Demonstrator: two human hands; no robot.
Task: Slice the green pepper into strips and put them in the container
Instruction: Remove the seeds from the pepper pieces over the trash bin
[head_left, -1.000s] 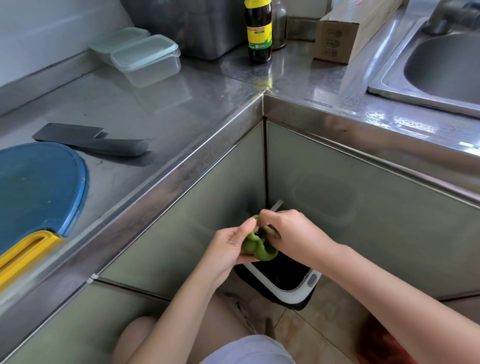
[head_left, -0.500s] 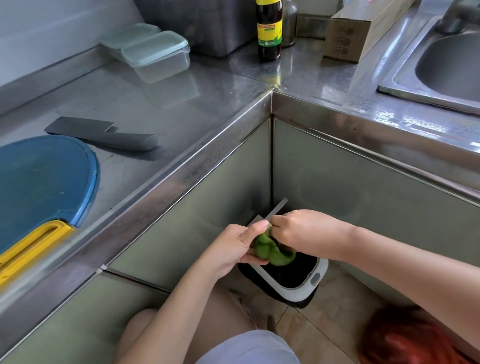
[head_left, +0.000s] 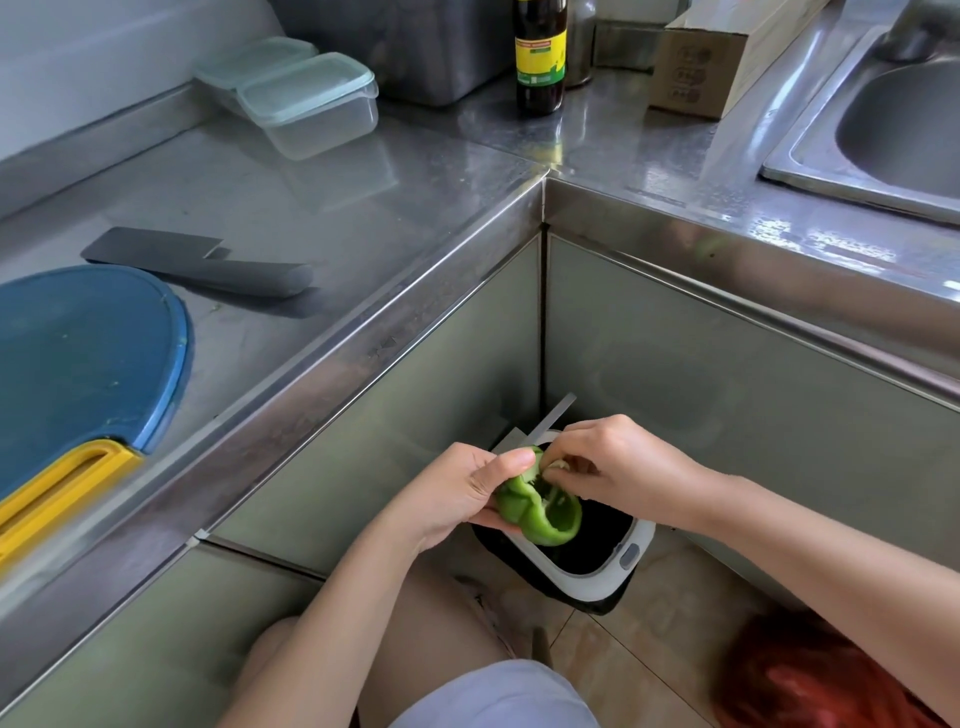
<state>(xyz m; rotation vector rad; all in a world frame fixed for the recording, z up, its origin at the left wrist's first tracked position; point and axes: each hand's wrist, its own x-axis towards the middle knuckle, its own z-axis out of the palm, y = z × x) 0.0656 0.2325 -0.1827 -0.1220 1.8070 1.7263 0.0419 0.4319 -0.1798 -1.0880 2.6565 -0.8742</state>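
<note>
green pepper (head_left: 540, 512): hollowed piece; held in the air over the open bin (head_left: 644, 540) on the floor, below the countertop's (head_left: 363, 208) inner corner
left hand (head_left: 457, 499): fingers and thumb curled round the pepper's outer side, gripping it
right hand (head_left: 618, 467): fingertips curled into the cavity, pinching the pale core
container (head_left: 311, 104): lidded; near the countertop's back edge
knife (head_left: 208, 262): flat beside the blue cutting board (head_left: 78, 364); left edge

readable text: none | dark bottle (head_left: 540, 98) at back of tabletop (head_left: 363, 218): yellow label (head_left: 540, 49) with green print, too small to read | cardboard box (head_left: 691, 78) right of it: printed symbols on its end, no words legible
</note>
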